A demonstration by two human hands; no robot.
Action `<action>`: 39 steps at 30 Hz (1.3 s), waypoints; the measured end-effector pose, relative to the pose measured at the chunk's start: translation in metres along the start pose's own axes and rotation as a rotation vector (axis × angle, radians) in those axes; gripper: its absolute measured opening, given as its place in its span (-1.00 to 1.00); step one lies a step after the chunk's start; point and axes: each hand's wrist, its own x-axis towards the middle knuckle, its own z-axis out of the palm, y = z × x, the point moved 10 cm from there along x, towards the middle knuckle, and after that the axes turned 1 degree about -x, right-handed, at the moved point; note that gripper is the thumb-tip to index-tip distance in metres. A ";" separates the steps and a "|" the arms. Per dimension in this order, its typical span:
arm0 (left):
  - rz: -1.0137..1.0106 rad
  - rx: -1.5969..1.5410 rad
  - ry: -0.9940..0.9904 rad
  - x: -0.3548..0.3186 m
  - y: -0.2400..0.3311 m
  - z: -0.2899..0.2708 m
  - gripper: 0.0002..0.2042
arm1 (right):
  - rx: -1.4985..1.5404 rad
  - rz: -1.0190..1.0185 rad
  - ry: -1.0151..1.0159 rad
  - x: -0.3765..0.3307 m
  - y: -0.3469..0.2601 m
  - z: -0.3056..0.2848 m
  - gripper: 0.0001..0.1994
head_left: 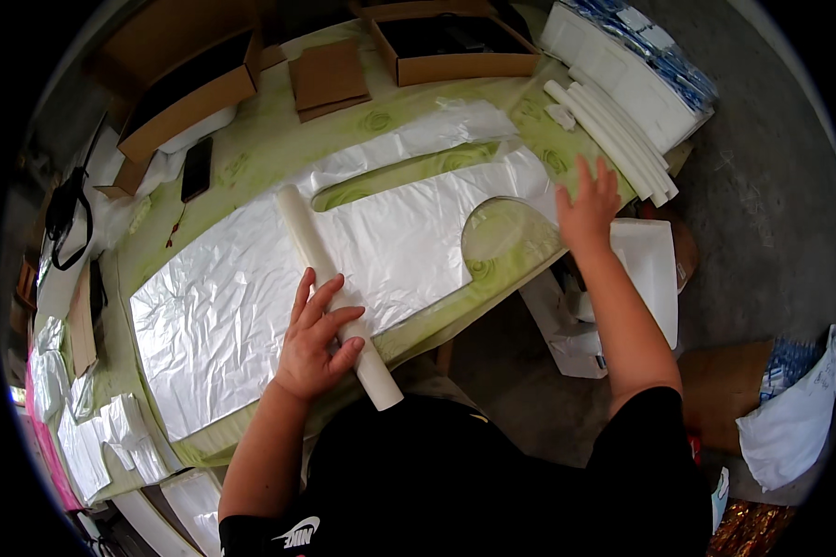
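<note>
A large, thin white plastic bag (223,311) lies flat and wrinkled on the table, with a long slot and a rounded cutout toward its right end. Across its middle rests a white tube (300,227), slanting, its near end over the table's edge by my body. My left hand (320,339) lies on this tube with fingers spread, not wrapped round it. At the bag's right end my right hand (587,209) is raised with its fingers apart and nothing in them. Whether it touches the plastic, I cannot tell.
Several white tubes (618,139) lie at the far right beside a white foam box (613,79). Cardboard boxes (469,70) line the back, near a flat brown cardboard piece (330,79). A black phone (197,170) lies at left. Below right stands a white bin (646,269).
</note>
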 end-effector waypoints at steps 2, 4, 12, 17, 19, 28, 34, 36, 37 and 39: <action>-0.001 -0.004 0.005 0.000 0.000 -0.001 -0.66 | 0.187 -0.306 -0.022 -0.027 -0.063 -0.018 -0.41; 0.006 0.016 0.001 -0.002 0.001 -0.004 -0.65 | 0.490 -0.463 -0.185 -0.066 -0.129 -0.038 -0.45; 0.054 -0.050 -0.023 0.078 0.043 0.010 -0.75 | 1.076 -0.220 -0.185 -0.136 -0.181 -0.082 -0.61; -0.236 0.054 -0.414 0.100 0.017 0.085 -0.69 | 1.053 -0.130 -0.171 -0.156 -0.164 -0.086 -0.67; -0.270 0.078 -0.495 0.104 0.008 0.101 -0.69 | 1.016 -0.114 -0.176 -0.161 -0.152 -0.087 -0.68; -0.526 -0.215 -0.381 0.100 -0.026 0.093 -0.75 | 0.853 -0.249 -0.165 -0.154 -0.163 -0.097 -0.65; -0.716 -0.398 -0.341 0.091 -0.043 0.086 -0.77 | 0.887 -0.430 -0.199 -0.124 -0.205 -0.096 -0.71; -0.605 -0.381 -0.218 0.092 -0.047 0.082 -0.78 | 0.837 -0.440 -0.235 -0.106 -0.212 -0.063 -0.72; -0.546 -0.373 -0.162 0.094 -0.044 0.078 -0.78 | 0.690 -0.434 -0.354 -0.095 -0.212 -0.029 -0.68; -0.619 -0.420 -0.264 0.092 -0.034 0.083 -0.78 | 0.471 -0.355 -0.409 -0.067 -0.194 0.025 -0.60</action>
